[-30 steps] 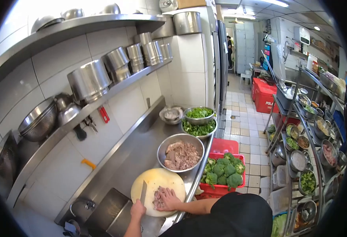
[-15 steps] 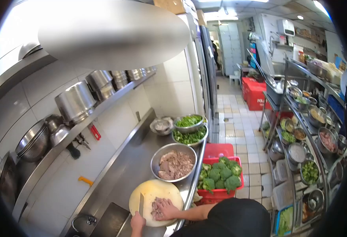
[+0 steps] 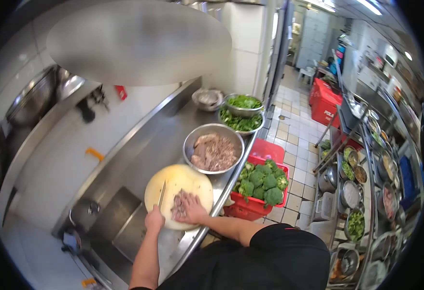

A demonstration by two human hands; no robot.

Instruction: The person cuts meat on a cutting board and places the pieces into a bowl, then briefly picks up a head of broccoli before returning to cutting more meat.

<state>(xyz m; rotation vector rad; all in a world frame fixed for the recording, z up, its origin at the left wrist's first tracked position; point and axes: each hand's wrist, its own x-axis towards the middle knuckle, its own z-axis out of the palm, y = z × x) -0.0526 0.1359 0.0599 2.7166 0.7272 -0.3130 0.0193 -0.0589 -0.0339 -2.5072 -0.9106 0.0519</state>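
My left hand (image 3: 155, 218) is closed round the handle of a knife (image 3: 162, 193), whose blade points away from me over the left part of a round, yellowish cutting board (image 3: 161, 176). On the board's right side, my right hand (image 3: 191, 209) lies with its fingers spread over cut pieces of greyish-pink meat (image 3: 177, 205). Part of the meat is hidden under that hand. Just beyond the board stands a metal bowl (image 3: 189, 157) with chopped meat (image 3: 217, 152) and larger chunks in it.
Bowls of chopped greens (image 3: 243, 101) stand farther along the steel counter (image 3: 149, 128). Right of the counter is a red crate (image 3: 250, 208) of broccoli (image 3: 265, 181). Shelves of food bowls (image 3: 351, 188) line the right side. A sink (image 3: 120, 212) lies at the left.
The view has tilted downward, so counter and hands appear higher. The knife blade now shows narrower, turned more on edge. My right hand stays on the meat.
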